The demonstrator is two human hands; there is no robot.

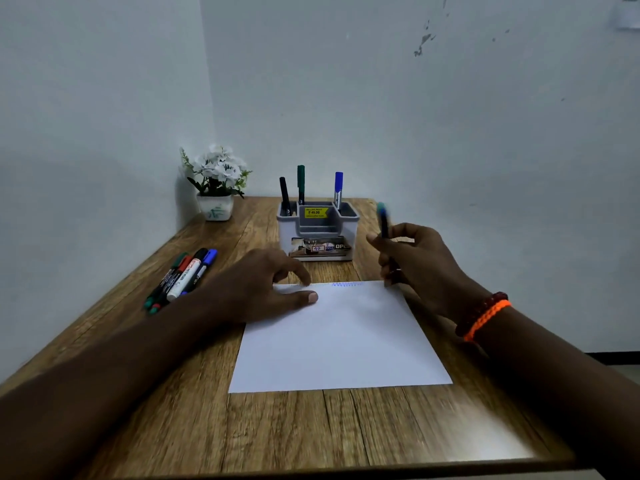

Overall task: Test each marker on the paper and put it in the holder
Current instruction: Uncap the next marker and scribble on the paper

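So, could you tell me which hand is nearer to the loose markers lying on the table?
The left hand. It rests on the paper's far left corner, just right of the loose markers. The right hand, holding a marker, is across the paper.

A single head-worn camera looked forward and down from the near edge of the brown wooden surface [311,427] toward the far pale wall [415,116].

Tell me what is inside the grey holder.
The grey holder holds three upright markers: black marker, green marker, blue marker. Their lower ends and the compartment floors are hidden by its walls.
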